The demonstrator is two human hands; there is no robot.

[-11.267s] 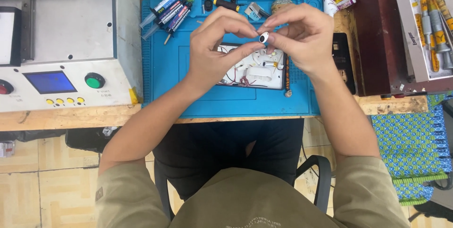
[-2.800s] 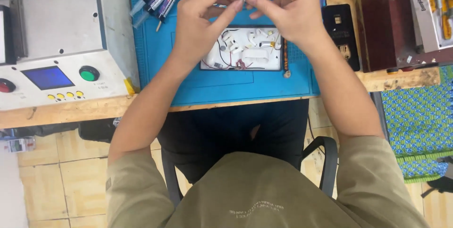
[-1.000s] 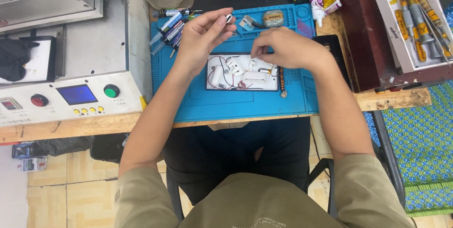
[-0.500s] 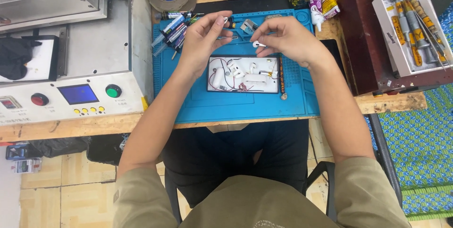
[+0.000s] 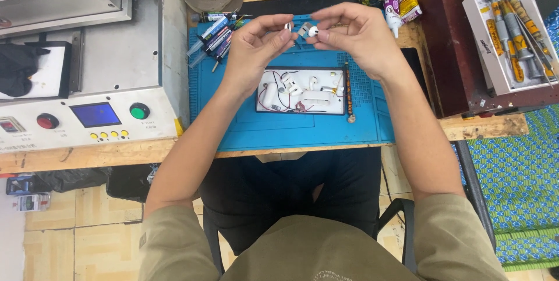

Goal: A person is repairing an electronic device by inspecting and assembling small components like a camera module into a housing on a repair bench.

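On the blue mat [image 5: 291, 132], tray [image 5: 265, 109] holds white parts [image 5: 294, 90].

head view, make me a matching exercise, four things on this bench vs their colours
Things:
1. work mat
2. round button on the machine front
3. round button beside the small screen
4. small part pinched in the right hand

Colours:
A. red
B. white
C. blue
D. green

Pairs: 1-C, 2-D, 3-A, 4-B
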